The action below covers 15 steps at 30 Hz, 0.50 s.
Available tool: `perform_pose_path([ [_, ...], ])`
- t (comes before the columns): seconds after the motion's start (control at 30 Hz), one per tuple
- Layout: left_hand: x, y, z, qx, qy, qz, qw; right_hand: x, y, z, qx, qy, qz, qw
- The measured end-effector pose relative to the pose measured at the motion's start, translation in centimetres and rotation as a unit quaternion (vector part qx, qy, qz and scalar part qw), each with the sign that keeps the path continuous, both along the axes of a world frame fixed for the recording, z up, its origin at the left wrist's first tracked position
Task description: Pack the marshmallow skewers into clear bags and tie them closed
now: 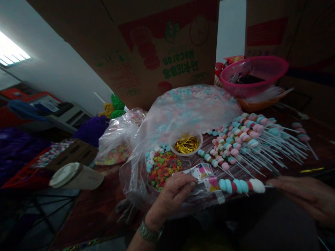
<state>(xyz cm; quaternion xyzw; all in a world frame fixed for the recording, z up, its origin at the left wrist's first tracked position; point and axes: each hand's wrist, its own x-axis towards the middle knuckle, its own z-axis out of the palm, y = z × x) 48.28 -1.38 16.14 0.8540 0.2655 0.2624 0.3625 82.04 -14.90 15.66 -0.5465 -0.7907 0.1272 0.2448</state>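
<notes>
Smooth white plastic sticks (284, 151) are seen at right, a glossy clear plastic bag (183, 116) lies at centre, and a matt brown corrugated cardboard box (86, 42) is stood far off.

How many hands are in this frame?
2: the left hand, wearing a watch, holds a candy skewer at bottom centre; the right hand is at the right edge, near the skewer's stick.

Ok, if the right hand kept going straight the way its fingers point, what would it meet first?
The right hand would probably first meet the thin white stick of the pastel round-candy skewer, though depth is unclear and it might pass just below.
</notes>
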Motion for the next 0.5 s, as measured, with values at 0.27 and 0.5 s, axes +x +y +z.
perform_pose_path([
  [0.27,-0.1,0.1,0.6,0.022,0.031,-0.025,0.999,-0.4,0.2,0.2,0.013,-0.001,0.034,0.999],
  [0.5,-0.5,0.3,0.3,-0.017,0.029,-0.043,0.998,1.3,-0.1,-0.6,0.072,-0.026,-0.02,0.997],
])
